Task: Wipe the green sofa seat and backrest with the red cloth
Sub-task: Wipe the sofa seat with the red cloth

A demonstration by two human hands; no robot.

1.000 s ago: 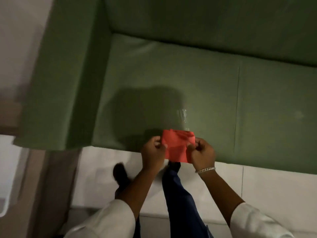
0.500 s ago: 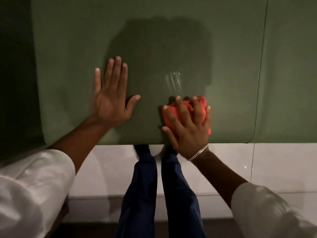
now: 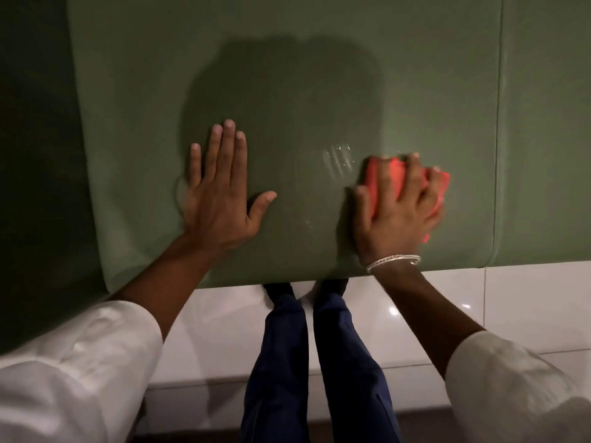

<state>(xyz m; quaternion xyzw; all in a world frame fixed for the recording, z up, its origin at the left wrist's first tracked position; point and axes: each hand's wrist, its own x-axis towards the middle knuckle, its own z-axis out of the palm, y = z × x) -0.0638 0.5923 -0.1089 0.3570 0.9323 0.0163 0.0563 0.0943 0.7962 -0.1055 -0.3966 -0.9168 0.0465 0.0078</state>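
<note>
The green sofa seat (image 3: 287,75) fills the upper part of the view, its front edge running just above my feet. My right hand (image 3: 399,215) presses the folded red cloth (image 3: 380,183) flat on the seat near the front edge, fingers spread over it, with red showing around the fingers. My left hand (image 3: 220,199) lies flat and empty on the seat to the left, fingers together, thumb out. A faint wet streak (image 3: 337,158) shines between the two hands. The backrest is out of frame.
The dark armrest side (image 3: 35,155) rises at the left. A seam (image 3: 499,139) between seat cushions runs just right of the cloth. White glossy floor tiles (image 3: 511,298) lie below the seat edge, with my legs in dark blue trousers (image 3: 307,362) in the middle.
My right hand has slid the red cloth to the right along the seat, away from the wet streak. The left hand stays planted flat on the cushion.
</note>
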